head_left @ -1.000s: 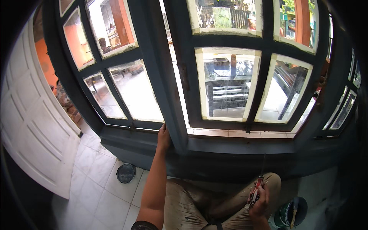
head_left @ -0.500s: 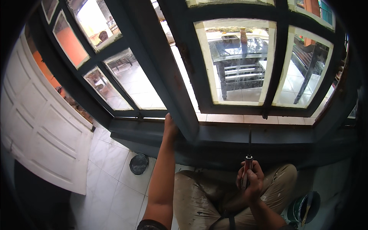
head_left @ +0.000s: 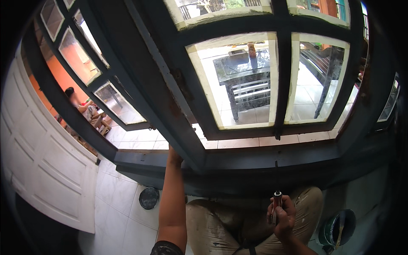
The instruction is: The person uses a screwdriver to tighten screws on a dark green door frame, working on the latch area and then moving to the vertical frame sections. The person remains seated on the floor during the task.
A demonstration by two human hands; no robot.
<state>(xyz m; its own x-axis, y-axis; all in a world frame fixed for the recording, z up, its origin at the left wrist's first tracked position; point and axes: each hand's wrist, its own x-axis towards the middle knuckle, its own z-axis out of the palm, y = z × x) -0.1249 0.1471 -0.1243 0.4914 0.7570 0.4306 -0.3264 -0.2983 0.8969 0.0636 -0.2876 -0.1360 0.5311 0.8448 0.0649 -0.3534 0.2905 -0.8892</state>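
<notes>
My right hand (head_left: 282, 214) is closed round the dark red handle of a screwdriver (head_left: 277, 196), its thin dark shaft pointing away from me toward the window sill (head_left: 238, 157). My left arm reaches forward, and my left hand (head_left: 175, 156) is at the foot of the dark window post (head_left: 185, 142); its fingers are hidden behind the post. Beyond it, the left window sash (head_left: 138, 126) stands swung outward from the frame. To the right, the other sash (head_left: 238, 132) also hangs outward, with pale tape round its glass panes.
A dark round lid (head_left: 149, 198) lies on the white floor tiles left of my arm. At lower right stands a paint bucket (head_left: 329, 231) with a brush (head_left: 340, 231) in it. A white panelled door (head_left: 51, 144) is at far left. Outside, a person (head_left: 80, 104) sits beside the orange wall.
The left sash has swung farther outward, opening a gap at the sill and bringing the seated person into sight. My view has shifted slightly. The screwdriver stays in my right hand.
</notes>
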